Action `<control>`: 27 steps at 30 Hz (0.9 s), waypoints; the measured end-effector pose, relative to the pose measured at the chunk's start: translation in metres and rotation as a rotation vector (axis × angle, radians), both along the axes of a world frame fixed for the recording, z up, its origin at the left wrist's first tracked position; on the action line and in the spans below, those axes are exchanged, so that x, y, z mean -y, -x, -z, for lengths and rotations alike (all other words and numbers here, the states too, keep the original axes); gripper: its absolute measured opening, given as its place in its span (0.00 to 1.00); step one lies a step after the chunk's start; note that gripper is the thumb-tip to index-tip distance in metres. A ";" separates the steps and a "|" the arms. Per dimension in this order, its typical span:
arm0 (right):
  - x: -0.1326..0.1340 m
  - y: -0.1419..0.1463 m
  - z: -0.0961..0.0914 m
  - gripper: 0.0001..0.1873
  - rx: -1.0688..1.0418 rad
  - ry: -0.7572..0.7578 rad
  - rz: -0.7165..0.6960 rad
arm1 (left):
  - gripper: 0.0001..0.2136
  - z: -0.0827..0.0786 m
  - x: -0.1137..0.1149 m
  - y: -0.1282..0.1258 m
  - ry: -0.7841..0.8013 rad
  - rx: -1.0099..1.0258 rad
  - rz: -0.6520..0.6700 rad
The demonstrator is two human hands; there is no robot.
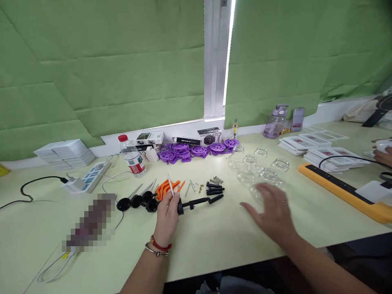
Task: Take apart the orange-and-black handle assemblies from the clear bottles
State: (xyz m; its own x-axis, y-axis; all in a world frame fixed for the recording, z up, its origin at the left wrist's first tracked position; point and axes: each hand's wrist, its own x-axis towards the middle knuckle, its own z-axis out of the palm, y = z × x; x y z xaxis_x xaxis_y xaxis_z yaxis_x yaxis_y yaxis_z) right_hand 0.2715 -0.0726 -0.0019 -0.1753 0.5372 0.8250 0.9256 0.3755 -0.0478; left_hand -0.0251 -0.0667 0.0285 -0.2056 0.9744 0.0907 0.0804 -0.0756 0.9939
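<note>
My left hand (167, 218) is closed around a thin metal rod (170, 184) that sticks up from the fist, just beside a black plastic arm piece (199, 201) lying on the pale table (214, 241). My right hand (271, 212) hovers open with fingers spread, blurred by motion, just in front of several clear glass jars (260, 169). Orange plastic parts (167, 188), black knobbed spikes (137, 200), small black pieces (214, 188) and springs (217, 179) lie between the hands.
Purple gear-like parts (199, 149) and small boxes line the back wall. A water bottle (132, 157), a power strip (88, 179), stacked white cards (65, 153), a purple jug (275, 122) and an orange board (343, 185) surround the area. Another person's hand (381, 153) shows at far right.
</note>
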 end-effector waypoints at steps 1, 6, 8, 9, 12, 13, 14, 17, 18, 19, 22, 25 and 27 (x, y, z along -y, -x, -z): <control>0.004 0.018 -0.005 0.26 0.115 -0.016 -0.151 | 0.15 -0.001 0.002 -0.003 0.010 -0.031 0.024; 0.006 0.086 -0.024 0.20 0.373 0.076 -0.576 | 0.16 -0.008 0.014 -0.017 0.089 -0.053 0.167; 0.000 0.096 -0.027 0.18 0.311 0.138 -0.650 | 0.16 -0.009 0.018 -0.016 0.111 -0.088 0.196; -0.002 0.098 -0.028 0.18 0.256 0.173 -0.676 | 0.16 -0.010 0.020 -0.014 0.089 -0.139 0.190; -0.007 0.098 -0.036 0.15 0.013 0.348 -0.750 | 0.21 -0.017 0.020 -0.004 -0.167 -0.423 0.108; -0.007 0.097 -0.040 0.13 -0.081 0.447 -0.775 | 0.23 -0.021 0.020 -0.001 -0.282 -0.532 0.100; -0.007 0.096 -0.044 0.11 -0.174 0.559 -0.797 | 0.24 -0.025 0.019 0.001 -0.379 -0.630 0.131; -0.007 0.095 -0.055 0.06 -0.437 0.843 -0.853 | 0.22 -0.040 0.017 0.004 -0.501 -0.746 0.385; -0.007 0.095 -0.057 0.06 -0.516 0.895 -0.879 | 0.20 -0.045 0.017 0.003 -0.488 -0.729 0.470; -0.007 0.095 -0.058 0.06 -0.585 0.931 -0.907 | 0.18 -0.048 0.016 0.001 -0.462 -0.701 0.529; -0.008 0.095 -0.056 0.05 -0.723 1.023 -0.964 | 0.14 -0.052 0.015 -0.003 -0.352 -0.616 0.563; -0.009 0.097 -0.049 0.05 -0.798 1.116 -0.977 | 0.15 -0.049 0.014 -0.006 -0.274 -0.539 0.565; -0.010 0.100 -0.044 0.06 -0.851 1.164 -0.987 | 0.13 -0.044 0.014 -0.008 -0.209 -0.470 0.567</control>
State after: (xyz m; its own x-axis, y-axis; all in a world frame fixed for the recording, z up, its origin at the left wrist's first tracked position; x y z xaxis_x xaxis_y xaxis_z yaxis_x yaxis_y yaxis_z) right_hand 0.1718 -0.0629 0.0419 -0.5338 0.8326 0.1480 -0.0338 0.1539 -0.9875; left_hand -0.0168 -0.0810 0.0721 0.4267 0.8721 0.2394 0.3841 -0.4144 0.8251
